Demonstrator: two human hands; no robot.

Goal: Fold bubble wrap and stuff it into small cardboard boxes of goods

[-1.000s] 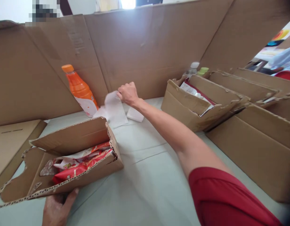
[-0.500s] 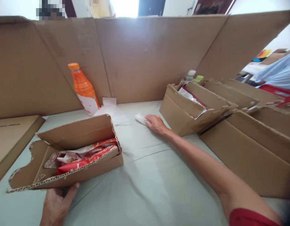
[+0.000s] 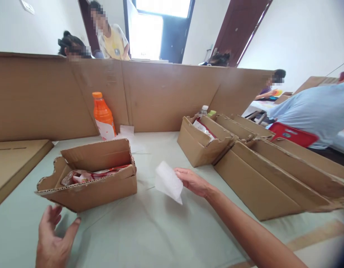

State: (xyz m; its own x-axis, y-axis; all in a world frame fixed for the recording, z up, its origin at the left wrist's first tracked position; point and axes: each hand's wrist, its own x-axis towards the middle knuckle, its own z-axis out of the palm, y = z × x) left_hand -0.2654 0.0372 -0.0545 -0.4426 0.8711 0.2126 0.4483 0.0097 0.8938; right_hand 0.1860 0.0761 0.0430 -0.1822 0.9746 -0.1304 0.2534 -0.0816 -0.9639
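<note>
The right hand (image 3: pixel 194 181) holds a white paper slip (image 3: pixel 169 181) above the middle of the worktop (image 3: pixel 161 230), fingers apparently pinched on the slip's edge. The left hand (image 3: pixel 53 238) hovers at the near edge, fingers spread, just short of the open cardboard box (image 3: pixel 105 188) holding red packets (image 3: pixel 96 173).
</note>
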